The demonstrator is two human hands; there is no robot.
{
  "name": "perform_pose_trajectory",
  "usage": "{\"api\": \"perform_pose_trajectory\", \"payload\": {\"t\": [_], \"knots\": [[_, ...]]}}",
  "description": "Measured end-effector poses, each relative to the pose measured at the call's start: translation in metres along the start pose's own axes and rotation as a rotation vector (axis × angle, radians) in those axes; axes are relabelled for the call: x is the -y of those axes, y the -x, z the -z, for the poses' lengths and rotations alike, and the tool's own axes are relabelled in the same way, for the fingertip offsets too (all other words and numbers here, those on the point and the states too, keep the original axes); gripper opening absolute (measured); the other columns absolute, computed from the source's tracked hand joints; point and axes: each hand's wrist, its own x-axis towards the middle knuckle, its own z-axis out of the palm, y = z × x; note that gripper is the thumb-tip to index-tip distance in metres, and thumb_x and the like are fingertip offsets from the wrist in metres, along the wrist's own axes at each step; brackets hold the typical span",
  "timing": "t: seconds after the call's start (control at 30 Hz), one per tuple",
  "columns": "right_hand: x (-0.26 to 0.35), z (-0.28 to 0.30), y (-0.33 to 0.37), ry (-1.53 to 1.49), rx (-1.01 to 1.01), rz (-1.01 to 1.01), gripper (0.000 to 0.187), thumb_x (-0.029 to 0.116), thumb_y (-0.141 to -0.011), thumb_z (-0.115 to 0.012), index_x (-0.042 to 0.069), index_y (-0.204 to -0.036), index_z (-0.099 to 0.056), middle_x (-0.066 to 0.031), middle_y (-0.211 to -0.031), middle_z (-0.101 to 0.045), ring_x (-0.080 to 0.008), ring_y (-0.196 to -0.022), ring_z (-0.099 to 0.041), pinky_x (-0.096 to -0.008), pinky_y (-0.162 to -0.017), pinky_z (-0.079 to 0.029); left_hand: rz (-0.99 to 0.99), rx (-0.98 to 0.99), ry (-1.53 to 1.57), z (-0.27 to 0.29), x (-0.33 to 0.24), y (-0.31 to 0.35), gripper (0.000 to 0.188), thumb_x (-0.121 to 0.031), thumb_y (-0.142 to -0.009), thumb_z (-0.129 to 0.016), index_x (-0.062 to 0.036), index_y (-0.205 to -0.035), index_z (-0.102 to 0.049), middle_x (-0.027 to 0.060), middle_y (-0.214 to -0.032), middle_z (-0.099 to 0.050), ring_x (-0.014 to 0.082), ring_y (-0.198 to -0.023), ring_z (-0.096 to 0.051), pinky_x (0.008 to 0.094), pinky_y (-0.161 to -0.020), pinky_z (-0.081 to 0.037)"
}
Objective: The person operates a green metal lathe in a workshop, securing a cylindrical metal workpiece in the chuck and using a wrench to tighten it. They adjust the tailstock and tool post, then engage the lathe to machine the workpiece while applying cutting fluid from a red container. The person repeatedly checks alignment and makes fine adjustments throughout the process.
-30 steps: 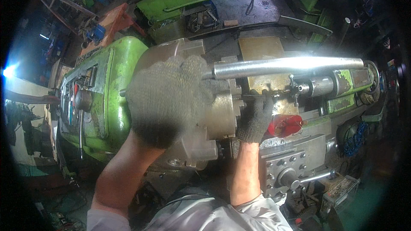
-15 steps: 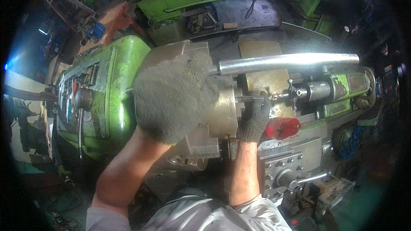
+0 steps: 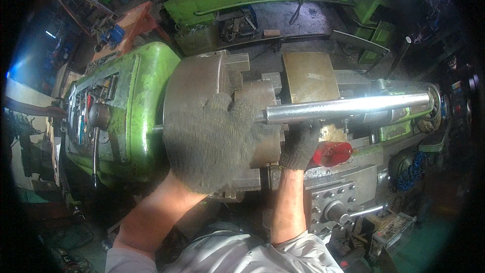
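My left hand (image 3: 209,141), in a dark grey knit glove, is closed over the middle of a chuck key at the large lathe chuck (image 3: 194,78). The key's thin crossbar (image 3: 158,128) shows left of the glove; its head is hidden underneath. On the bar's right end sits a long silver tube (image 3: 348,107), reaching across toward the tailstock. My right hand (image 3: 299,147), gloved too, is bent at the right face of the chuck jaws (image 3: 265,144). The tube covers its fingertips, and whatever they hold is hidden.
Left stands the green headstock (image 3: 151,86) with small tools on top and a lever (image 3: 95,156). A red object (image 3: 332,153) lies beside my right hand. Nearer are the bolted tool post (image 3: 336,205) and its handle. A brownish metal block (image 3: 310,78) is behind the tube.
The silver tube and bar have swung toward me, from behind my right hand to across its fingertips. My left hand has come nearer with them. My right hand has hardly moved.
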Motion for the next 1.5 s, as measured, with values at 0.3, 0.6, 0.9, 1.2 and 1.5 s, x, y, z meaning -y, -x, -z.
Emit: {"api": "perform_pose_trajectory", "payload": {"t": [0.3,0.6,0.9,1.2,1.5], "knots": [[0.051,0.024,-0.005,-1.664,0.013,-0.625,0.037,0.028,-0.113,-0.044,0.011,-0.145,-0.050,-0.0070,-0.120,-0.060,-0.0211,-0.115,-0.061,-0.0390,-0.106,-0.048,-0.023,0.056,-0.123,0.005,-0.006,0.010,0.031,-0.025,-0.083,-0.075,-0.0108,-0.110,-0.071,0.0135,-0.099,-0.068,0.0368,-0.090,-0.066,0.0483,-0.078,-0.052],[0.060,0.016,-0.012,-0.750,0.038,-0.420,0.034,0.015,-0.100,-0.061,0.001,-0.130,-0.063,-0.0106,-0.120,-0.067,-0.0193,-0.108,-0.064,-0.0344,-0.093,-0.054,-0.038,-0.109,-0.142,0.007,-0.009,0.004,0.028,-0.027,-0.085,-0.074,-0.0092,-0.107,-0.071,0.0148,-0.095,-0.069,0.0369,-0.084,-0.067,0.0492,-0.074,-0.052],[0.034,0.004,0.004,-1.072,-0.066,-0.651,0.045,0.015,-0.099,-0.063,-0.004,-0.140,-0.056,-0.0156,-0.119,-0.068,-0.0231,-0.109,-0.065,-0.0347,-0.094,-0.055,-0.053,-0.211,-0.088,0.004,-0.007,-0.007,0.021,-0.027,-0.087,-0.072,-0.0100,-0.098,-0.070,0.0152,-0.086,-0.068,0.0384,-0.078,-0.067,0.0497,-0.069,-0.052],[0.073,0.028,-0.011,-0.828,-0.109,-0.670,0.036,0.022,-0.099,-0.065,-0.003,-0.126,-0.067,-0.0090,-0.106,-0.070,-0.0201,-0.092,-0.067,-0.0292,-0.076,-0.055,-0.055,-0.196,-0.109,-0.001,-0.002,-0.012,0.026,-0.026,-0.088,-0.072,-0.0063,-0.105,-0.072,0.0180,-0.094,-0.070,0.0392,-0.086,-0.068,0.0483,-0.075,-0.054],[0.058,0.023,-0.008,-1.012,0.012,-0.695,0.043,0.013,-0.092,-0.056,0.007,-0.134,-0.068,-0.0032,-0.086,-0.063,-0.0125,-0.074,-0.059,-0.0277,-0.063,-0.048,-0.078,-0.235,-0.128,0.000,-0.001,-0.015,0.027,-0.035,-0.087,-0.073,-0.0133,-0.102,-0.066,0.0127,-0.087,-0.068,0.0341,-0.079,-0.070,0.0492,-0.069,-0.053]]}}
